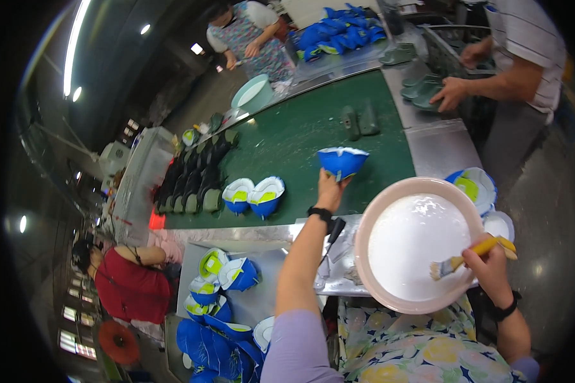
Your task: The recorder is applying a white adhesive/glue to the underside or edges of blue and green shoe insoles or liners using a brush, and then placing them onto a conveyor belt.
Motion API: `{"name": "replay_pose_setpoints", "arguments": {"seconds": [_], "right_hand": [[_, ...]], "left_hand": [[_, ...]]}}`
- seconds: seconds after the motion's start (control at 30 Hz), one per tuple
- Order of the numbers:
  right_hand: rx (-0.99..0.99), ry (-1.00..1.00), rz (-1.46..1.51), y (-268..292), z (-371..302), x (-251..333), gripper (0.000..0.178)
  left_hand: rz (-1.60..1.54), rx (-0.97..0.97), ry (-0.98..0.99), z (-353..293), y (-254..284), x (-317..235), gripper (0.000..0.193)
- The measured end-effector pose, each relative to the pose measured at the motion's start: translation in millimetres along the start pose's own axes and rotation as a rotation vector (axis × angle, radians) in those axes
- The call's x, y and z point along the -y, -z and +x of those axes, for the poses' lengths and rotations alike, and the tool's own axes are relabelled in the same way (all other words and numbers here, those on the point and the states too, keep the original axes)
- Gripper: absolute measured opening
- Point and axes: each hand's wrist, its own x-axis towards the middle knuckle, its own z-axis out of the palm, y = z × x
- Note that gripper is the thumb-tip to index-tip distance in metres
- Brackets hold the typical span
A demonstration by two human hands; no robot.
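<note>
My left hand (pixel 331 191) reaches out over the green belt, its fingers closed on a blue shoe upper (pixel 344 162) with a white inner rim. In my right hand (pixel 489 263) is a paintbrush (pixel 455 265) with a yellow handle, its pale bristles pointing left over the basin. The large pinkish basin (pixel 362 237) in front of me holds white liquid (pixel 415 233). Two more blue uppers (pixel 266 196) with lime-green insides sit side by side on the belt, left of my left hand.
The green belt (pixel 300 137) carries rows of dark shoe parts (pixel 195 172) and two dark soles (pixel 359 121). Blue uppers (pixel 214 341) heap at lower left; others (pixel 473 188) stand right of the basin. A co-worker (pixel 524 70) handles green soles at upper right; others work at far left.
</note>
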Motion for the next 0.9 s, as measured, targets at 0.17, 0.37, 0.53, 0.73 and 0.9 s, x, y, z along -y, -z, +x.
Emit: {"name": "replay_pose_setpoints", "arguments": {"seconds": [0.17,0.37,0.53,0.73,0.9], "right_hand": [[-0.008,-0.102,-0.006,-6,10,-6,0.011],[-0.007,-0.185,-0.039,-27,17,0,0.011],[-0.067,-0.164,-0.094,-29,16,-5,0.01],[-0.021,-0.182,-0.153,-42,25,-1,0.012],[0.049,-0.075,-0.271,-38,24,14,0.015]], "left_hand": [[0.35,-0.142,0.159,67,19,66,0.05],[1.328,-0.361,0.069,73,93,8,0.068],[1.266,-1.251,-0.024,52,187,-80,0.066],[0.176,-0.92,0.4,4,320,-74,0.05],[-0.221,-0.741,0.113,13,275,-75,0.036]]}}
